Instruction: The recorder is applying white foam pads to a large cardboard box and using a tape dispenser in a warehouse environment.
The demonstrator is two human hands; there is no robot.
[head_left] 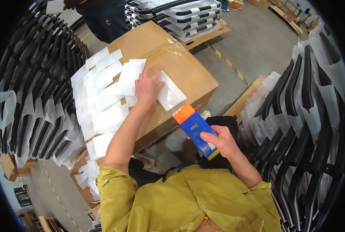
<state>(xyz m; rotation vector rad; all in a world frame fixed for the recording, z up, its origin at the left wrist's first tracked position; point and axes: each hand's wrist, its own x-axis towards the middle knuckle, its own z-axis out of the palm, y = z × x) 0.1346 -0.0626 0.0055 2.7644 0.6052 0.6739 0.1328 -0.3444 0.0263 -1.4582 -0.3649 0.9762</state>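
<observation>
My left hand (pixel 147 87) rests on the flat white packets on top of a large cardboard box (pixel 203 81). Its fingers are spread and bent, with the thumb over one white packet (pixel 170 92) near the box's right edge. Under and beside the fingers lies another white packet (pixel 130 79). My right hand (pixel 222 141) grips a flat blue pack with an orange end (pixel 195 131), tilted just off the box's near right corner. The thumb lies across its upper face, while the fingers beneath it are hidden.
Many overlapping white packets (pixel 103 100) cover the box's left side. Stacked black curved frames in plastic wrap (pixel 41 85) stand at left, with more wrapped black frames (pixel 296 127) at right. Behind the box are another wrapped stack (pixel 180 19) and a person in dark trousers (pixel 103 19).
</observation>
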